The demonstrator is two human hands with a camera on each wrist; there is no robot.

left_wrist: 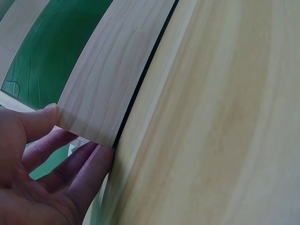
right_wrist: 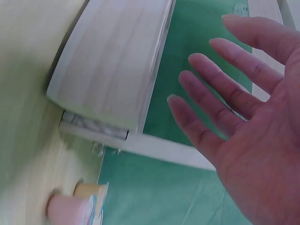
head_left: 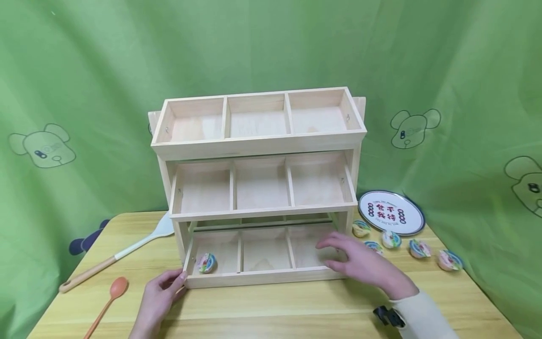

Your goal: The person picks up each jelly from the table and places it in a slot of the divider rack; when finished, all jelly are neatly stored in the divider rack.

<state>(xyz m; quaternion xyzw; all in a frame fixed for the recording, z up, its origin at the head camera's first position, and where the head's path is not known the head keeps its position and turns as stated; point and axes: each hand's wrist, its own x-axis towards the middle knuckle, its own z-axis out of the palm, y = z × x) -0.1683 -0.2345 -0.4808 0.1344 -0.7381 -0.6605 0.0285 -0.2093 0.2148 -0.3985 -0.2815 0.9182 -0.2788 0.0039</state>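
Observation:
A pale wooden three-tier rack stands on the table, each tier a tray with three compartments. At the left front corner of the bottom tray, my left hand holds the end of the front board, thumb at its upper corner and fingers at the lower one. One small jelly cup lies in that tray's left compartment. Over the right compartment hovers my right hand, fingers spread and holding nothing; the right wrist view shows its bare palm.
Several jelly cups lie on the table at right, near a white plate with a dark blue rim. On the left are a spatula with a wooden handle and an orange spoon. A green curtain hangs behind.

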